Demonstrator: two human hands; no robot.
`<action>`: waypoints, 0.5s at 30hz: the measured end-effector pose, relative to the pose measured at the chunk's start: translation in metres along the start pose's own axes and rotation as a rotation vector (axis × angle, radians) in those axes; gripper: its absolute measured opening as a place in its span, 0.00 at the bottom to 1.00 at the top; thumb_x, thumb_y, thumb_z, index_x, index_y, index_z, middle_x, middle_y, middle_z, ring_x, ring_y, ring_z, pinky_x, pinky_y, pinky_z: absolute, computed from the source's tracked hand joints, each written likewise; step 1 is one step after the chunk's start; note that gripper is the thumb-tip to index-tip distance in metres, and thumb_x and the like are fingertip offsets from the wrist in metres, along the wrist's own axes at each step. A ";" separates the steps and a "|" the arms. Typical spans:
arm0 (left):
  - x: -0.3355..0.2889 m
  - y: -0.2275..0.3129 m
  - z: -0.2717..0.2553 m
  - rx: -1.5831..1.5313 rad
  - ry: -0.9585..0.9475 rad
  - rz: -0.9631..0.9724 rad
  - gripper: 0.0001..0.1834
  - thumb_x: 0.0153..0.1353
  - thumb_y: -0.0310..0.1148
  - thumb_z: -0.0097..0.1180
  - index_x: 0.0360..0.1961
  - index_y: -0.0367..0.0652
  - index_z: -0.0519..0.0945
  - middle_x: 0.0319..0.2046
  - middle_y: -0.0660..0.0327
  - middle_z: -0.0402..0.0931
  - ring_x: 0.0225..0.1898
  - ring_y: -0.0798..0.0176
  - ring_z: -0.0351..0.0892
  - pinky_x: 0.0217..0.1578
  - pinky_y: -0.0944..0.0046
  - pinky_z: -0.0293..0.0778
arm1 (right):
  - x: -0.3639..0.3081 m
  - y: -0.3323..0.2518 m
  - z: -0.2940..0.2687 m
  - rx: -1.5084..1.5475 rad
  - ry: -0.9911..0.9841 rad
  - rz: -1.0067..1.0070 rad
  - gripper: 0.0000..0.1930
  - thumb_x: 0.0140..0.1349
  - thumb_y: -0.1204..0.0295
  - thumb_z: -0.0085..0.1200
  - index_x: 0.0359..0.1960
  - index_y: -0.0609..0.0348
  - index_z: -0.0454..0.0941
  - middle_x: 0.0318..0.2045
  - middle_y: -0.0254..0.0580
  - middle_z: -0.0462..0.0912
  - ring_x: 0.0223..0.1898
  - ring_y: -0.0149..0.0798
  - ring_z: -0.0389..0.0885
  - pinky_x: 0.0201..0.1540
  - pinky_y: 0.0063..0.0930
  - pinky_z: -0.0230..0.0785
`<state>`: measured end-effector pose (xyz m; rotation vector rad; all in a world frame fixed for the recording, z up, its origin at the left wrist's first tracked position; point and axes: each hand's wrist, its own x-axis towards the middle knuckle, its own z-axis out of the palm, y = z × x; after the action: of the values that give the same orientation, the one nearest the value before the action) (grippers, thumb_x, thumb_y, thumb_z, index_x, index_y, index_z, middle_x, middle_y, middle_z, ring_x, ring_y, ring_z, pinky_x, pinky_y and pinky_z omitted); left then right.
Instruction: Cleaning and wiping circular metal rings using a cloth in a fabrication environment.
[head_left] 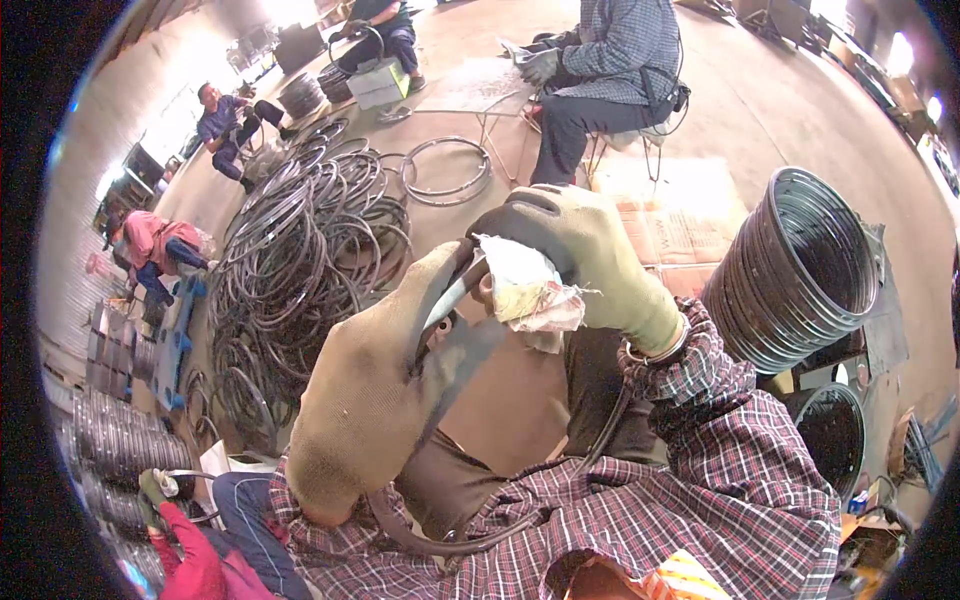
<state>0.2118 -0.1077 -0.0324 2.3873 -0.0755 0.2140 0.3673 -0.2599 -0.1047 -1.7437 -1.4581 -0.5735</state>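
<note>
In front of my chest, my left hand, in a tan work glove with grey fingers, is closed around a dark, narrow ring. The ring's lower arc rests across my lap against my checked shirt. My right hand, gloved the same way, grips a crumpled whitish rag with yellowish stains. The rag lies against the ring close to my left fingers. Folded fingers and the rag hide the ring's upper part.
A large heap of dark rings lies ahead on the left. Tall ring stacks stand at my right. A co-worker in a checked shirt sits ahead by a small table. Another person's red sleeve is close at lower left.
</note>
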 end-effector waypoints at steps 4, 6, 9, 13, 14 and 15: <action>-0.001 0.003 -0.002 0.042 0.009 -0.005 0.26 0.60 0.33 0.58 0.59 0.38 0.68 0.37 0.43 0.77 0.38 0.42 0.81 0.40 0.56 0.75 | -0.003 0.006 0.002 0.046 -0.002 0.051 0.29 0.43 0.56 0.65 0.47 0.57 0.77 0.40 0.51 0.80 0.40 0.54 0.80 0.41 0.41 0.72; -0.001 -0.004 -0.003 0.076 0.005 -0.040 0.27 0.60 0.34 0.59 0.58 0.37 0.69 0.37 0.43 0.77 0.37 0.43 0.81 0.39 0.56 0.75 | -0.017 0.014 0.006 0.126 0.022 0.165 0.30 0.44 0.55 0.64 0.48 0.59 0.76 0.39 0.51 0.79 0.41 0.52 0.80 0.43 0.40 0.72; 0.000 0.001 -0.003 0.130 -0.009 -0.077 0.27 0.61 0.34 0.56 0.61 0.37 0.69 0.35 0.56 0.76 0.36 0.66 0.74 0.42 0.66 0.71 | -0.074 0.040 0.016 0.965 0.241 0.680 0.32 0.54 0.61 0.64 0.57 0.67 0.70 0.43 0.42 0.80 0.44 0.37 0.80 0.49 0.31 0.72; -0.010 -0.004 -0.007 0.044 0.033 -0.082 0.27 0.60 0.34 0.60 0.58 0.35 0.69 0.35 0.42 0.76 0.31 0.48 0.81 0.36 0.61 0.75 | -0.147 0.052 0.032 1.195 0.322 0.920 0.22 0.64 0.65 0.54 0.56 0.65 0.69 0.45 0.40 0.79 0.44 0.34 0.80 0.50 0.26 0.73; -0.012 0.001 -0.010 -0.007 0.015 -0.117 0.26 0.61 0.33 0.59 0.59 0.36 0.69 0.35 0.42 0.76 0.31 0.49 0.81 0.36 0.61 0.75 | -0.158 0.050 0.038 0.725 0.247 0.794 0.18 0.68 0.64 0.49 0.52 0.64 0.70 0.43 0.42 0.80 0.44 0.37 0.81 0.48 0.26 0.75; -0.008 0.010 -0.010 -0.013 -0.002 -0.106 0.26 0.61 0.33 0.59 0.59 0.36 0.69 0.35 0.42 0.76 0.31 0.49 0.81 0.36 0.61 0.75 | -0.165 0.052 0.038 0.712 0.261 0.806 0.18 0.68 0.64 0.49 0.52 0.64 0.70 0.43 0.42 0.80 0.44 0.37 0.81 0.48 0.26 0.75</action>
<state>0.2017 -0.1078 -0.0198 2.3708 0.0480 0.1601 0.3725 -0.3328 -0.2666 -1.4225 -0.5605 0.1447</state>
